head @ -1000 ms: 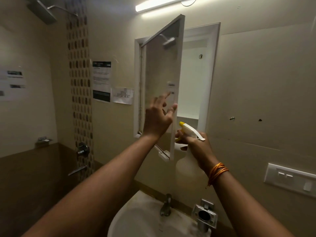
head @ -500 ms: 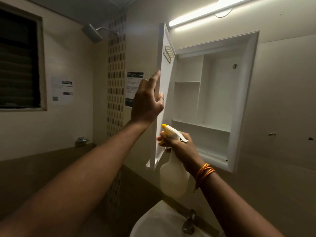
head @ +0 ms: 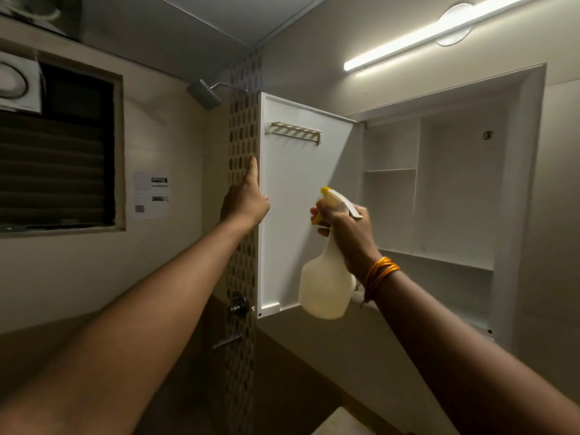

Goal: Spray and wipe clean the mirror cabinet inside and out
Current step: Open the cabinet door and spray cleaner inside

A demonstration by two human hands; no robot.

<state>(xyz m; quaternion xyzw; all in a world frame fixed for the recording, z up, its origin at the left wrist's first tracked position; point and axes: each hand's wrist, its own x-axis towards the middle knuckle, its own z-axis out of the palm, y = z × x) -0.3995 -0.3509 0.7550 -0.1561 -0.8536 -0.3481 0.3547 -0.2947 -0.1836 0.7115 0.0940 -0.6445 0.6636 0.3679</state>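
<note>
White door [head: 292, 215] held wide at its outer edge by left hand [head: 246, 200]; right hand [head: 345, 227] grips spray bottle [head: 326, 284], likely next triggering onto the inner panel.

Open door [head: 292, 196] leaves the cabinet [head: 464, 189] shelves reachable past the spray bottle [head: 326, 287].

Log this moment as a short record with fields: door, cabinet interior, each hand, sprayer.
door: cabinet door swung wide open, white inner face toward the camera, small rack near its top
cabinet interior: cabinet shelves show nothing on them
left hand: left hand holds the door's outer edge, fingers hidden behind it
right hand: right hand grips the neck of the spray bottle
sprayer: yellow-tipped nozzle aimed at the door's inner face; no mist visible
cloth: none in view
</note>
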